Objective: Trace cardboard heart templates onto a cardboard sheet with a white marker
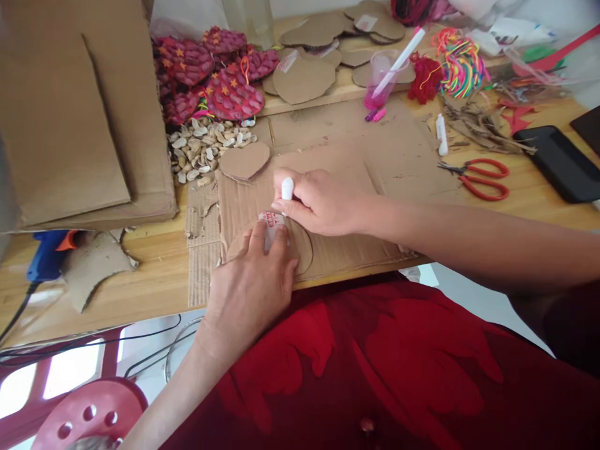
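My right hand (314,200) is closed round a white pen (287,187), its rounded end pointing up. The pen's tip is hidden under the fist, close to the cardboard sheet (347,244). My left hand (255,269) lies with fingers spread and pressing down on a rounded cardboard cutout, mostly covered by the hand. A white label with red print (270,226) shows between its fingers. A curved line or edge runs just right of the left hand. Beyond the hands, a heart-shaped cardboard piece (246,160) lies at the sheet's far left corner.
Peanut shells (206,147) and pink decorated hearts (234,94) lie at back left. Cardboard cutouts (304,78) and a pink cup (379,81) stand behind. Red-handled scissors (482,177) and a black phone (562,162) lie right, a blue glue gun (44,256) left.
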Motion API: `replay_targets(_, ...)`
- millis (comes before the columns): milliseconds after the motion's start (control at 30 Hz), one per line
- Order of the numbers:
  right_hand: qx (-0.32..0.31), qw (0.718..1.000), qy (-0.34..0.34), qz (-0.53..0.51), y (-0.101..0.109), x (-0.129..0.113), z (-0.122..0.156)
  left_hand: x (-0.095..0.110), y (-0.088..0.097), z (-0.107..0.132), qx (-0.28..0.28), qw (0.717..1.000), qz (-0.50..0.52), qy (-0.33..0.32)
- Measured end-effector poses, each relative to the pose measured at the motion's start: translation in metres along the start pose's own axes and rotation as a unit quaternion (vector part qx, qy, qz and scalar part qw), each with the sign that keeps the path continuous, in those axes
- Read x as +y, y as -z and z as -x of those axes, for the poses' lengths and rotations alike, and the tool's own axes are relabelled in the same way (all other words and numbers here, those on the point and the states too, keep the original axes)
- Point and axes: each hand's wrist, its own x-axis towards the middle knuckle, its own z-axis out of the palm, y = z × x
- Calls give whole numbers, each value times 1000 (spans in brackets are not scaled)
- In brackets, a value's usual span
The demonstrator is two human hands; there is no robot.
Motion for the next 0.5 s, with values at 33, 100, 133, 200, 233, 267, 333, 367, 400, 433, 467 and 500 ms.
replay_targets(33,3,1000,-8,-4,2,-3,8,0,-1,0,7,1000,0,-2)
replay_targets(100,7,1000,-26,-13,7,-9,25,-1,-4,1,25,1000,3,-7)
replay_targets(133,6,999,-37,-20,8,-13,33,-2,-5,1,35,999,7,-9)
replay_targets(200,-3,997,-63,-35,11,-23,48,-2,-8,2,54,998,16,-12)
replay_targets(233,-6,996,-75,-38,11,-28,54,-3,-8,2,61,998,21,-13)
replay_targets(267,-8,995,-84,-43,11,-33,60,-4,-9,1,63,998,26,-15)
replay_targets(333,-7,994,-96,-54,9,-43,71,-5,-10,1,63,997,35,-20)
replay_targets(367,-9,993,-100,-62,7,-48,75,-6,-10,1,63,997,38,-22)
replay_targets(400,-11,992,-103,-70,4,-52,78,-7,-11,1,63,997,40,-24)
replay_targets(433,-11,992,-105,-76,2,-55,80,-8,-12,0,63,997,41,-25)
replay_targets(467,-10,991,-105,-79,-1,-58,82,-8,-12,0,64,997,43,-27)
replay_targets(500,-8,991,-104,-79,-3,-60,84,-9,-13,0,65,996,45,-28)
